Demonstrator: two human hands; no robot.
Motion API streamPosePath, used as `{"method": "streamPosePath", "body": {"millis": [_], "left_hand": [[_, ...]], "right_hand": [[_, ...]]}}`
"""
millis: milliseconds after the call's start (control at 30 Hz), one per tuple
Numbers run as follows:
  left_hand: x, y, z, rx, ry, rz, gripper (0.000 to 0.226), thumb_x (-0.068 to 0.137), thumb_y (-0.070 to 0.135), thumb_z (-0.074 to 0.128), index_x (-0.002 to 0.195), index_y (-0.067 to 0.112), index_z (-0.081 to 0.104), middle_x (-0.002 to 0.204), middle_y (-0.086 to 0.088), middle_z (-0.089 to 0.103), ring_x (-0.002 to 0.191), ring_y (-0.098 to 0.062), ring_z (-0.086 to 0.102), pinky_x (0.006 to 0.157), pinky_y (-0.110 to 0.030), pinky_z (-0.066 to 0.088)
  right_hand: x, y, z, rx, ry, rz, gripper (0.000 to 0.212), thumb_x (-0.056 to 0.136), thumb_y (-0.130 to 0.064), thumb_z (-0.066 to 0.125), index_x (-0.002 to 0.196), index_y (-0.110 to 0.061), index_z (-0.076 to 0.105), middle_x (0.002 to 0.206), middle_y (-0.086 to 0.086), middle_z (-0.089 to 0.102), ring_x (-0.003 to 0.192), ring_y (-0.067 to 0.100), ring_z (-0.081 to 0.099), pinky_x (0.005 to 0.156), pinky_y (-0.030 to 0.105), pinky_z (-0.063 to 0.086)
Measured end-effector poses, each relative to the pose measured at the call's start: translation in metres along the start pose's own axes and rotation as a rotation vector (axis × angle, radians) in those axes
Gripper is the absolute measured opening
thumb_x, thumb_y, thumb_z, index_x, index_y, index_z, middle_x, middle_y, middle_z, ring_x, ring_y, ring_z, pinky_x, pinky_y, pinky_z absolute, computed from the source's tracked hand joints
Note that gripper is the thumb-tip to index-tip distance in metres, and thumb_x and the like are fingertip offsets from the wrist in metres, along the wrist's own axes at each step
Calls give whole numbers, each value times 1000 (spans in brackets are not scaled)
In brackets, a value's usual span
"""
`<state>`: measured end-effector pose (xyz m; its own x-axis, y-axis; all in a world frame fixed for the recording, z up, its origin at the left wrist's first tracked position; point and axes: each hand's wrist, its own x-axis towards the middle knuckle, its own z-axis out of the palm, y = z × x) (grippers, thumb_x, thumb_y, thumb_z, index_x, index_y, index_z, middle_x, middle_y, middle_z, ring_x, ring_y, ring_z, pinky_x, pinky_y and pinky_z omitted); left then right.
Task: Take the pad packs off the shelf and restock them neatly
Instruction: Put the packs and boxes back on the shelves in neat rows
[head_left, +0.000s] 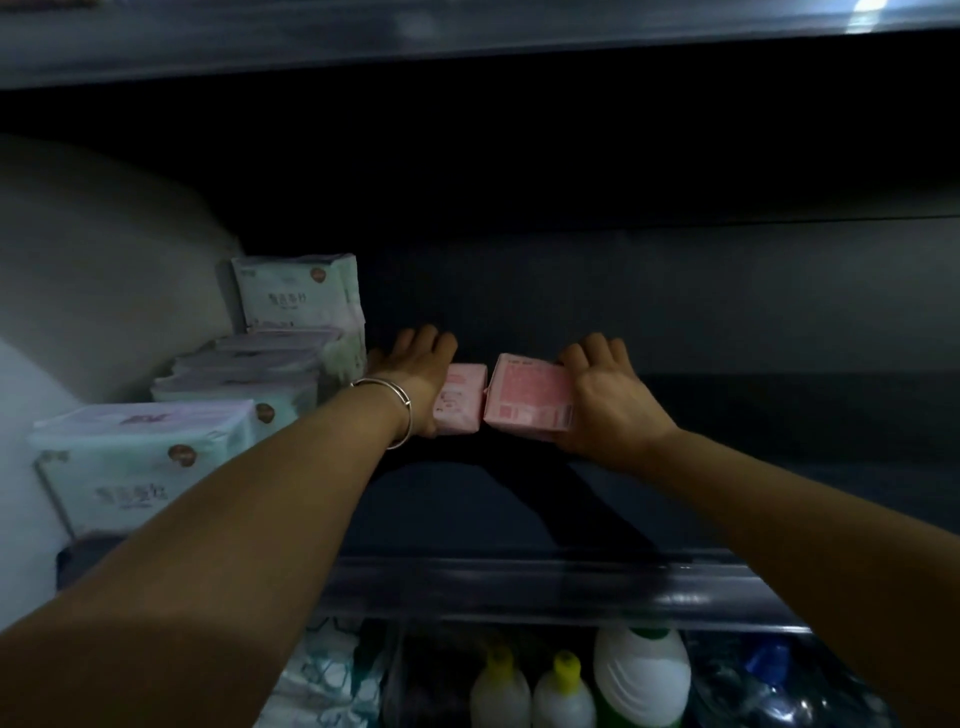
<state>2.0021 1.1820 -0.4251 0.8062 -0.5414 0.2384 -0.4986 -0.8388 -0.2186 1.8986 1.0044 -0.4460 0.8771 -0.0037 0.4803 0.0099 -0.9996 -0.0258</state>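
shelf (727, 467): dark deck, wide bare room at centre and right of frame; clear front rail (519, 582) along lower edge. left hand (415, 379) grips left pink pack (460, 400), fingers curled over its far side. right hand (608, 400) grips right pink pack (524, 397), printed face up. packs sit mid-frame, nearly touching. pale green packs (140, 462) stacked at left w/ one upright behind. bottles (641, 675) below.
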Motion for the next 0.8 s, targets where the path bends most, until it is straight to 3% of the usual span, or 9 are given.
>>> {"method": "streamPosePath", "body": {"millis": [133,233,333,400,467,567,633,733,800], "left_hand": [[-4,-1,6,36,-23,13,92,61,28,84,132,14,28,134,-6,27,124,-26,32,98,-43,40],[-6,-7,7,-27,-74,10,87,61,28,85,128,13,31,131,-7,29,122,-25,34,97,-40,40],[-8,-13,2,-82,-152,8,79,67,33,81,127,10,36,133,-7,30,124,-25,35,99,-33,37],[-7,-15,-4,-117,-186,-6,69,71,36,78,124,9,42,132,-8,34,120,-24,40,94,-29,38],[-4,-18,-8,-196,-201,-10,68,73,34,77,126,10,42,133,-8,39,117,-24,44,92,-28,39],[0,-24,-12,-403,-290,-74,97,70,33,80,144,22,19,147,-8,33,130,-27,40,107,-41,37],[4,-26,-13,-458,-344,-114,97,74,45,74,148,26,14,152,-5,29,136,-26,34,111,-42,33],[11,-26,-10,-422,-303,-164,76,87,58,50,146,18,26,151,-5,30,137,-24,34,111,-35,30],[16,-24,-6,-382,-286,-210,75,88,59,46,145,13,28,150,-9,33,135,-27,36,111,-37,31]], "right_hand": [[0,-6,11,-111,-38,-12,68,77,-37,72,127,-10,36,129,10,35,117,28,34,97,37,41],[-2,-8,13,-73,-88,-32,73,76,-48,70,129,-11,36,129,9,36,117,28,35,98,39,39],[2,-7,7,56,-97,-22,48,86,-48,58,117,-14,47,124,7,44,115,28,40,98,38,39],[6,-4,3,206,-123,14,33,86,-42,62,106,-17,52,119,5,46,116,26,41,98,39,40],[9,-2,-1,292,-181,63,43,81,-43,68,115,-22,52,125,3,41,123,24,36,104,41,37],[15,6,4,314,-325,189,86,70,-57,71,141,-27,34,142,0,29,135,26,23,112,47,28],[20,10,9,511,-399,262,103,55,-67,74,142,-31,32,143,-3,32,134,25,31,110,47,35],[23,16,11,864,-483,310,91,59,-49,82,137,-29,39,132,-4,47,116,18,52,98,37,49],[24,18,11,861,-527,295,79,65,-31,84,133,-24,45,123,-3,55,108,15,57,94,32,51]]}}
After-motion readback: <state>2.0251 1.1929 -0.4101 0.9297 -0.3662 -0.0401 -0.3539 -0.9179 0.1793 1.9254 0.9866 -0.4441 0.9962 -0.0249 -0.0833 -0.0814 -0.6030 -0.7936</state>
